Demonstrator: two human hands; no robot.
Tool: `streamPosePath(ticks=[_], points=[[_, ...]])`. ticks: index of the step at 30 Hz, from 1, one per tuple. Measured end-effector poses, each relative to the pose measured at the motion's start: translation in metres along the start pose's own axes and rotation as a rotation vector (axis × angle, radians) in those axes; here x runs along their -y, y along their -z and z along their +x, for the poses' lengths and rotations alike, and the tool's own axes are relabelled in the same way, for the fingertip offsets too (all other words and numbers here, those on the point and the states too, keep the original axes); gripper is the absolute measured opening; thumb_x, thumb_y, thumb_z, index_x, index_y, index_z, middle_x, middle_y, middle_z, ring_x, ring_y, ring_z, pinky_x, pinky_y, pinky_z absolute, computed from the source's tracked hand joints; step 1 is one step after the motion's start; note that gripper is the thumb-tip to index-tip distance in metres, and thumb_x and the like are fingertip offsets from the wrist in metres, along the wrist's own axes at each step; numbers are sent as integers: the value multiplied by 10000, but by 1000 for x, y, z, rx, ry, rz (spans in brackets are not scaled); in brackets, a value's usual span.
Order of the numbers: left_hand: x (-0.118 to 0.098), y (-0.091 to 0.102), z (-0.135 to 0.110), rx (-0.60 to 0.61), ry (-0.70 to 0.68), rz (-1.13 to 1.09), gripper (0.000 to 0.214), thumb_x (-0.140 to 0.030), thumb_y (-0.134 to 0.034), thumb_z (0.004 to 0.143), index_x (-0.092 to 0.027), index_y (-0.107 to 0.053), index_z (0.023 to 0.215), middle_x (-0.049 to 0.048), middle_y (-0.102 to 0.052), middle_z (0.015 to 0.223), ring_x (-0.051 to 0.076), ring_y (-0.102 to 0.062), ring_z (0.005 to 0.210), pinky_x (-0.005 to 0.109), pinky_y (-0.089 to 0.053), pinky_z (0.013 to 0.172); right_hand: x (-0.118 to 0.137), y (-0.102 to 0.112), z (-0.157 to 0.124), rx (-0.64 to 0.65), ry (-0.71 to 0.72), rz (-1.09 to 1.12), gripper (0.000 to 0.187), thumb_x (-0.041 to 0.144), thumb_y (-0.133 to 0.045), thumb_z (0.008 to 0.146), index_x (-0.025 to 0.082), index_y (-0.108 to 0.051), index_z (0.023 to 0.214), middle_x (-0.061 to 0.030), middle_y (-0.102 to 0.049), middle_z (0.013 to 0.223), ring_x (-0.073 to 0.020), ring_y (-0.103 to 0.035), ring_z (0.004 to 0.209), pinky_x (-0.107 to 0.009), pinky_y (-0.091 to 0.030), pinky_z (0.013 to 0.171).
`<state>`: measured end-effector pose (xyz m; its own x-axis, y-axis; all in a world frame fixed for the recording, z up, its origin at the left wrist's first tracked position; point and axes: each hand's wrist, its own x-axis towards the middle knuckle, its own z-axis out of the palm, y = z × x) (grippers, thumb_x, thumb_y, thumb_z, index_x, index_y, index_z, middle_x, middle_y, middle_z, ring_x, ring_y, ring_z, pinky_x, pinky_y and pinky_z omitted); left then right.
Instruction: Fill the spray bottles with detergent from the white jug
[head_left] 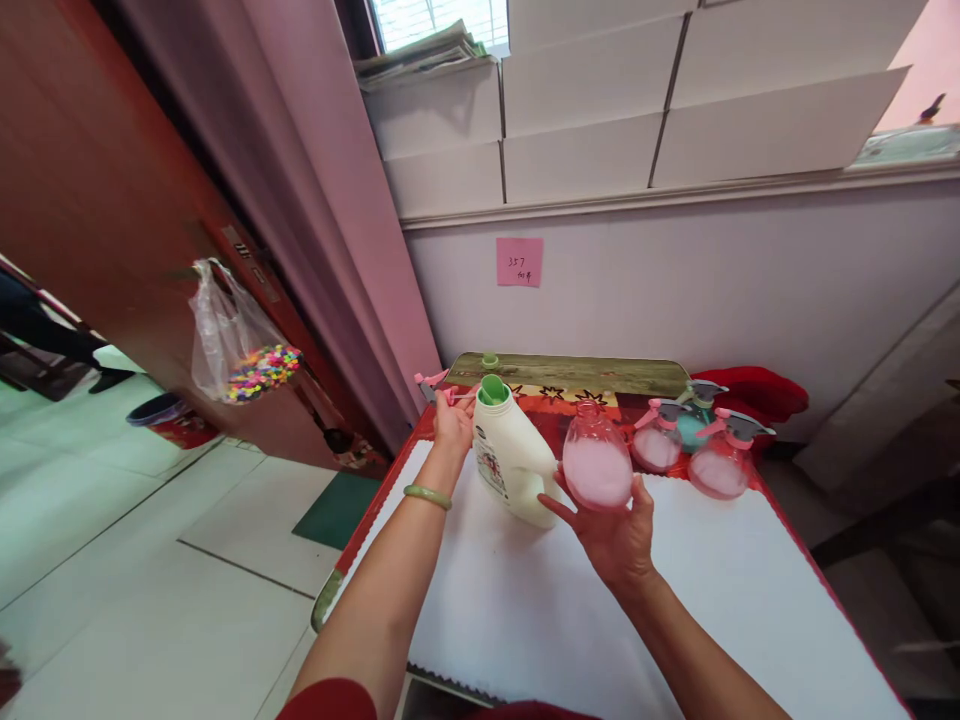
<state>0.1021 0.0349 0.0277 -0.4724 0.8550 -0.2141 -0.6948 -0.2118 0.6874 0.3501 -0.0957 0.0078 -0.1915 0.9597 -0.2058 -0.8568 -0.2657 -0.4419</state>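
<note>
My right hand [619, 545] cradles a clear pink spray bottle [598, 468] from below, its neck uncovered and pale pink liquid inside. A pink and grey trigger spray head [431, 387] is in the closed fingers of my left hand [454, 425], with a thin tube pointing right. Between my hands a cream detergent jug [517, 465] stands on the table, its green spout [493, 390] uncovered. Behind the jug lies a small green cap [490, 359]. To the right stand two pink spray bottles [720, 468] [657, 445] and a green one [694, 425], all with trigger heads on.
A white sheet [525, 610] covers most of the red table. Behind the bottles at right lies a red cloth-like item [765, 395]. On the left, a plastic bag [240, 350] of colourful bits hangs from the door, above a bucket [172, 420]. A pink note [519, 262] is on the wall.
</note>
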Motion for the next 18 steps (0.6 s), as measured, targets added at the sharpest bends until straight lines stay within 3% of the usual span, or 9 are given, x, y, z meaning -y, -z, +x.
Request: streamPosePath(ticks=[3,7,11,15,18], points=[[12,0,-1,-28,-30,108,393,-377,-619,935,-178,-588,1272,108,-612,1261,232,-637,1050,452,-557,875,0,-6,5,6,-11,15,653,701,-496,828,267,-623,1299,-96,-748,1116,-336,-666,1084,-650,-496,953],[21,-5,-10,-66,-98,235,287,-416,-648,913,-154,-658,1030,51,-662,951,155,-628,813,299,-526,734,6,-10,15,-8,63,-30,682,687,-521,814,267,-589,1347,-92,-744,1135,-314,-681,1063,-600,-466,1010],[30,-10,-27,-92,-171,271,317,-495,-623,908,-179,-620,937,-36,-548,654,121,-544,606,248,-441,606,15,-10,22,-43,140,-68,643,636,-560,821,277,-576,1354,-74,-731,1192,-300,-690,1065,-546,-481,1018],[35,-9,-41,-121,-206,251,313,-505,-580,929,-192,-565,927,-65,-497,577,115,-504,521,250,-406,556,29,-10,21,-11,86,-146,629,642,-598,802,252,-613,1295,-87,-757,1086,-304,-724,915,-522,-582,847],[35,-8,-43,-119,-209,230,321,-516,-577,925,-197,-545,933,-47,-549,593,123,-538,518,252,-412,554,42,-17,21,73,142,-278,613,584,-673,774,276,-608,1300,-74,-748,1120,-303,-720,902,-466,-614,724]])
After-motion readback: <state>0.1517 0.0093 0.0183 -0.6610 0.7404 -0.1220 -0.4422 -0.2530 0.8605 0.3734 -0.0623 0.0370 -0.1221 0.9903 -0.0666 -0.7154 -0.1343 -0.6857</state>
